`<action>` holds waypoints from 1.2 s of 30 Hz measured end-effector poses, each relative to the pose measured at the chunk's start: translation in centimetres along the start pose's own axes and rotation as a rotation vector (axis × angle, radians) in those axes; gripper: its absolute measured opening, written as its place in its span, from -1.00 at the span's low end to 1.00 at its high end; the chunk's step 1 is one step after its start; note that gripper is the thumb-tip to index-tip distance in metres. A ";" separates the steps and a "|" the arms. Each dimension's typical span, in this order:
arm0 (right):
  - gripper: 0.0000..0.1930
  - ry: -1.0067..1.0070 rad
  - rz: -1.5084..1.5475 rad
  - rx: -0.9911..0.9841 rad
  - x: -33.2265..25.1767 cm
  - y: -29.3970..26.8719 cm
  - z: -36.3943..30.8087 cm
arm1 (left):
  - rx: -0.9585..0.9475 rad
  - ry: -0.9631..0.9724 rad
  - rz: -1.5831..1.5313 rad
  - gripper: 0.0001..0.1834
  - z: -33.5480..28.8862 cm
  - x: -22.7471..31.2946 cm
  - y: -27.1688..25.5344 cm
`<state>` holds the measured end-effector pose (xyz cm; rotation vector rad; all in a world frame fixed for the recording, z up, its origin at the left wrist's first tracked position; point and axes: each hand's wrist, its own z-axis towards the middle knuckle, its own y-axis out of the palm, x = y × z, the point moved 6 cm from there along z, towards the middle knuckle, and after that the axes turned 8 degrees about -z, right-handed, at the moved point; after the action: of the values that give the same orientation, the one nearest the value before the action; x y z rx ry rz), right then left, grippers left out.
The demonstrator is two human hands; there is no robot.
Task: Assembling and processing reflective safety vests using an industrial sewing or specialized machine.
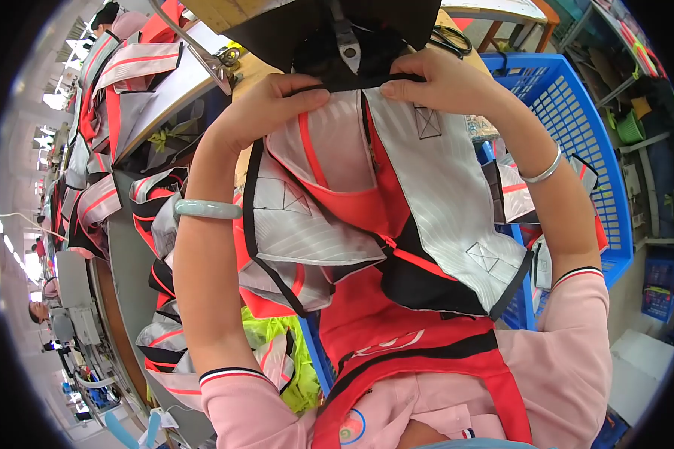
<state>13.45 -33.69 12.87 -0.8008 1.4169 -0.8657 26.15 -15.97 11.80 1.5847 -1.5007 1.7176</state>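
A grey-striped vest point(445, 191) with black edging and bright red strips hangs down toward my lap. My left hand point(266, 108) is closed on its upper black edge, thumb on top. On the same edge, a little to the right, my right hand point(449, 82) pinches the cloth between thumb and fingers. Between my hands and just beyond the edge is a metal machine arm point(347, 46), against a black cover point(277, 34). Part of the cloth's edge and some fingertips are hidden under the dark area there. Cross-stitched squares show on the grey panels.
A blue plastic basket point(612, 176) with similar vests stands at my right. Black-handled scissors point(457, 41) lie beyond my right hand. Heaped vests point(101, 198) and lime-yellow cloth point(301, 367) are at my left. Other people sit at machines far left.
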 end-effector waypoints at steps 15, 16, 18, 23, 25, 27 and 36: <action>-0.60 0.008 0.075 0.036 0.8 -1.0 1.7 | 0.113 0.068 0.102 -0.52 0.9 1.5 -0.8; -0.60 0.080 0.122 0.008 1.0 -0.9 1.7 | 0.115 0.066 0.103 -0.52 0.9 1.3 -0.9; -0.60 0.064 0.089 -0.011 0.7 -0.8 1.7 | 0.092 0.009 -0.050 -0.52 0.8 0.7 -0.8; -0.66 0.011 0.073 0.150 -0.1 -0.8 -0.8 | 0.167 0.062 0.033 -0.56 -1.2 0.6 -1.1; -0.65 0.088 0.138 0.112 2.2 -1.5 -2.3 | 0.236 0.053 -0.047 -0.62 -3.1 -0.2 -2.5; -0.66 0.196 0.271 0.060 5.5 -1.5 -4.9 | 0.165 -0.002 -0.067 -0.64 -5.0 -2.2 -2.7; -0.69 0.178 0.754 0.483 14.7 -4.4 -27.2 | 0.579 -0.039 -0.491 -0.61 -24.9 -9.3 -4.0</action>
<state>-14.31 -47.64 9.33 0.1890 1.4225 -0.6405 20.07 10.17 10.25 2.0485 -0.5492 1.9035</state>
